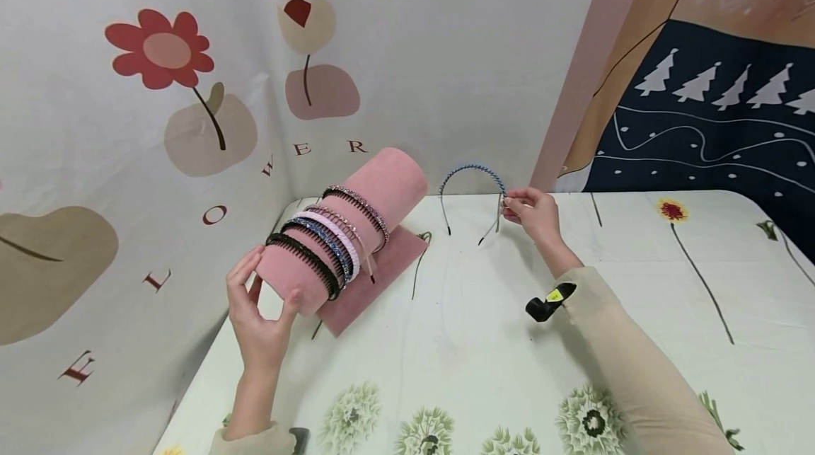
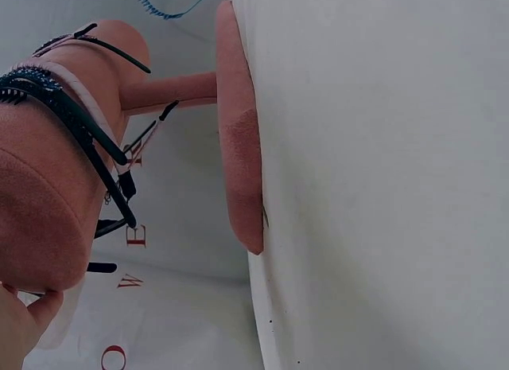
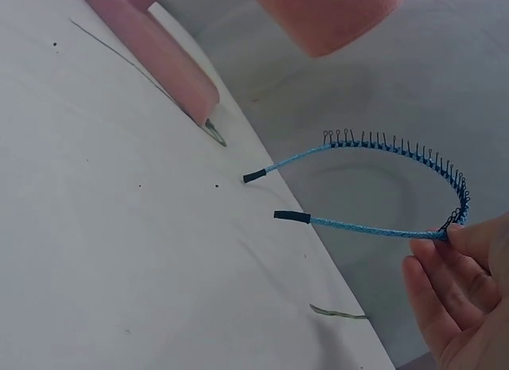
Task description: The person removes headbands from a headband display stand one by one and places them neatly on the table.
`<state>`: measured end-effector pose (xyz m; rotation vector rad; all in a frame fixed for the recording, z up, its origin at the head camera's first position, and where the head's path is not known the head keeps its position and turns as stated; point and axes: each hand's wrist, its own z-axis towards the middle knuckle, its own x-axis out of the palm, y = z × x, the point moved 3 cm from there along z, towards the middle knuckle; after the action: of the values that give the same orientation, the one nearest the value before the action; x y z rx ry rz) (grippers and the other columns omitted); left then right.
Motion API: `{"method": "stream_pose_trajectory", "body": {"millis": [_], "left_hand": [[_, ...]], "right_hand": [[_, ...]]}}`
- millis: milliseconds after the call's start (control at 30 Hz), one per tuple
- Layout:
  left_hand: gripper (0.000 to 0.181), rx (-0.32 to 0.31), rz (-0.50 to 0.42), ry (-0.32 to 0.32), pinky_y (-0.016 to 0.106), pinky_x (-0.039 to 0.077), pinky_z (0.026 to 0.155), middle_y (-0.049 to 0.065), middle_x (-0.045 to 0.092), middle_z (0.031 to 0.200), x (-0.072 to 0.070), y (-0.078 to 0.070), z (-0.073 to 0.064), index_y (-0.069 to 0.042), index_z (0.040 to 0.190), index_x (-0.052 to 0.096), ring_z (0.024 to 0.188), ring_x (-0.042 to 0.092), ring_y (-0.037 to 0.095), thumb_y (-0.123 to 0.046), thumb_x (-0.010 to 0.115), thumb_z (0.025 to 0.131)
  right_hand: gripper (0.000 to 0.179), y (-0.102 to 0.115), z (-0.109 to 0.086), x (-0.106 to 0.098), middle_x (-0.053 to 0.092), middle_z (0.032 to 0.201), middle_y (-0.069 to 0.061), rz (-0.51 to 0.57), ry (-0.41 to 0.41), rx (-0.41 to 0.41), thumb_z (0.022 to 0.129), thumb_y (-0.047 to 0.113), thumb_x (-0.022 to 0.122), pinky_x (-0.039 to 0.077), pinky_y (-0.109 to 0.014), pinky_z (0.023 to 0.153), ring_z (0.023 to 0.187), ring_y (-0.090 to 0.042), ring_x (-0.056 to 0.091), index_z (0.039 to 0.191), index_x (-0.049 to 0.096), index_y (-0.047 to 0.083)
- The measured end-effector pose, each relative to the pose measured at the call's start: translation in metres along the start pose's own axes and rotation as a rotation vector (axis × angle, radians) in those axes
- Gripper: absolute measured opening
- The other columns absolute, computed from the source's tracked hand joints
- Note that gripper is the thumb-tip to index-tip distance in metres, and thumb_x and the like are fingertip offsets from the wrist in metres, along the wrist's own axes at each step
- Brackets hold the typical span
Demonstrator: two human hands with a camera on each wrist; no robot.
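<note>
At the table (image 1: pixel 471 313), right of a pink roll (image 1: pixel 397 182), the right hand (image 1: pixel 533 214) pinched a blue headband (image 3: pixel 374 227), its teeth clear only in wrist views. The left hand (image 1: pixel 257 327), curved wide, gripped the roll, which wore 5 headbands (image 1: pixel 337 235) and hid its post (image 2: pixel 171 93) from the head view, not the left wrist's.

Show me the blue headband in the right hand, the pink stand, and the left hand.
Blue headband (image 1: pixel 473 166): head view, top of its arch.
Pink stand (image 1: pixel 391 189): head view, bare far part of its roll.
Left hand (image 1: pixel 259 330): head view, middle of the hand.
</note>
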<state>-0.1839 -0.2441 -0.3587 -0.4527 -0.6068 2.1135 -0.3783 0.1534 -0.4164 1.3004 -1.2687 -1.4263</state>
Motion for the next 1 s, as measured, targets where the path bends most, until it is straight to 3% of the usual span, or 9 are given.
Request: {"method": "stream_pose_trajectory", "body": {"millis": [267,867,1000], "left_hand": [[0.07,0.001,0.004,0.001,0.021,0.041,0.113,0.023,0.053,0.138,0.0,0.001,-0.001,0.018,0.129,0.045,0.133,0.05,0.018,-0.025,0.076,0.084],[0.07,-0.005,-0.004,-0.006,0.021,0.041,0.113,0.021,0.054,0.138,0.0,0.003,-0.001,0.017,0.129,0.046,0.132,0.05,0.018,-0.026,0.076,0.083],[0.069,-0.004,0.004,-0.004,0.021,0.041,0.113,0.022,0.053,0.138,0.0,0.002,0.0,0.018,0.129,0.046,0.132,0.05,0.018,-0.025,0.076,0.083]], "right_hand": [[0.03,-0.005,0.002,-0.002,0.066,0.111,-0.015,0.023,0.003,0.019,0.099,0.012,0.059,0.059,-0.016,0.071,0.068,0.004,0.065,0.124,0.062,-0.003],[0.033,-0.014,0.003,-0.008,0.065,0.12,-0.022,0.015,-0.006,0.045,0.099,0.015,0.058,0.059,-0.015,0.073,0.069,0.005,0.065,0.128,0.061,-0.001],[0.033,-0.016,0.003,-0.009,0.069,0.108,-0.013,0.033,-0.004,0.047,0.099,0.014,0.058,0.059,-0.015,0.073,0.069,0.004,0.066,0.128,0.061,-0.003]]}}
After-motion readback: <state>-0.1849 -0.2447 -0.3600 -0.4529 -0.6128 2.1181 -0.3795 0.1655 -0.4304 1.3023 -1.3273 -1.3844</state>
